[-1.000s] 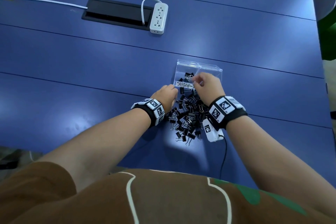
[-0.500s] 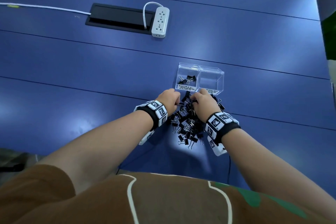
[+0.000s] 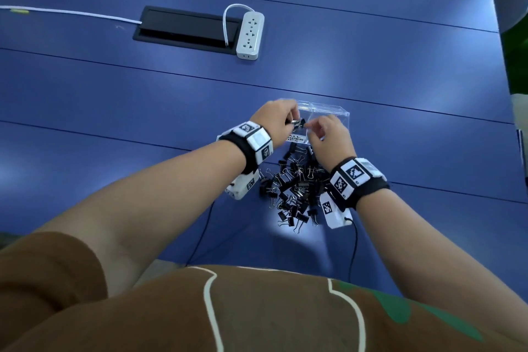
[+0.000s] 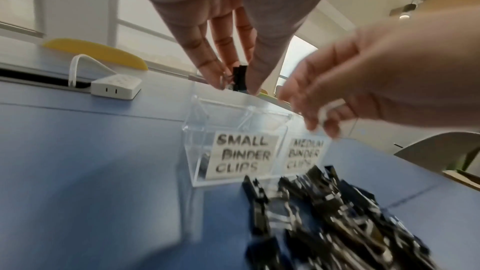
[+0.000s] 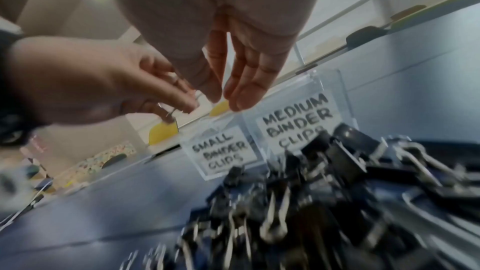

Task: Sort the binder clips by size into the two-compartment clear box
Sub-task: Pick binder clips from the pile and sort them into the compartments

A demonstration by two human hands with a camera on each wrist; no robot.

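Black steel now being pinched above the clear box (image 3: 331, 109) rather than raked on the table (image 3: 143, 180): half a second ago, working both hands low in the pile (image 3: 294, 188); now lifting them over the box. Gripping one binder clip (image 4: 239, 78) between thumb and fingertips of the left hand (image 3: 274, 120), holding it just over the rim on the side labelled SMALL (image 4: 244, 154), not yet letting go. Hovering with the right hand (image 3: 328, 140) close beside, fingertips nearly meeting the left's, over the divider and the side labelled MEDIUM (image 5: 296, 124).

Probably meaning one more small clip about to drop in, with most of the pile, just in front of the box, waiting to be sorted.

Struggling to tell whether the right hand's loosely bent fingers are holding anything: showing a pale blurred streak at them from the left wrist, showing nothing between them from the right wrist. Hiding the box's inside behind hands from above and behind labels from below, so not counting what is already in. Smearing the near pile in both wrist views, leaving clip sizes there unreadable.
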